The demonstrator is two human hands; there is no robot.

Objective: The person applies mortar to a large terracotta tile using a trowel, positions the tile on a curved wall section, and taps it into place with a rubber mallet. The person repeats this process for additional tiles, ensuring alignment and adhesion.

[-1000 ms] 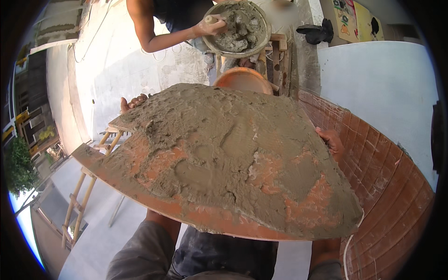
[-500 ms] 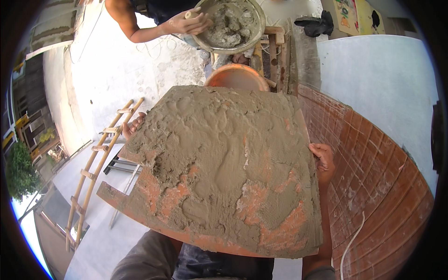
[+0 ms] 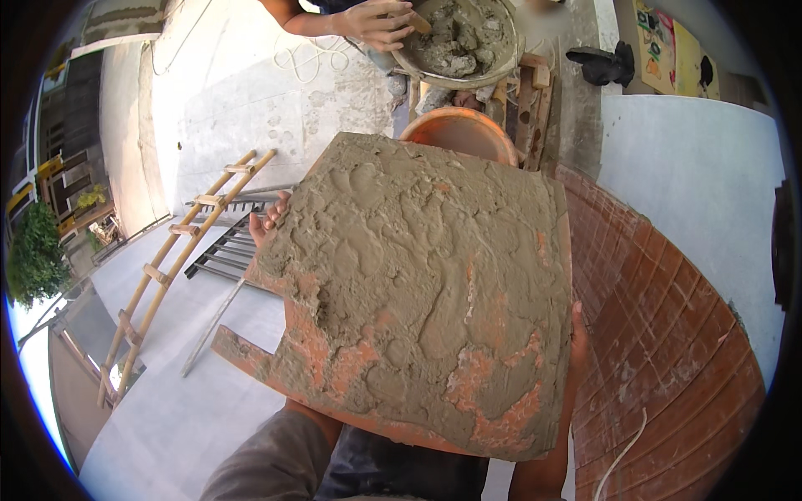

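A large orange-brown tile (image 3: 313, 321) with a notch cut in its left side lies across both my hands. Thick grey wet mortar (image 3: 401, 250) coats most of its upper face, leaving bare orange patches toward the near edge. My left hand (image 3: 267, 219) grips the far part of the left edge, with only its fingertips showing. On the opposite edge, my right hand (image 3: 579, 330) holds from the side and from below, mostly hidden by the tile. An orange bucket (image 3: 462, 134) stands just past the tile's far edge.
Beyond, a co-worker's hand (image 3: 380, 23) is at a basin (image 3: 462, 82) of mortar on a wooden stand (image 3: 532, 104). A bamboo ladder (image 3: 185, 231) and a dark metal rack (image 3: 238, 250) stand left. Rows of brown tiles (image 3: 668, 334) run along the right.
My view has shifted, so surroundings sit farther right and lower. The tile has turned slightly and my right hand has slid nearer along its edge. The co-worker's hand has moved left of the basin.
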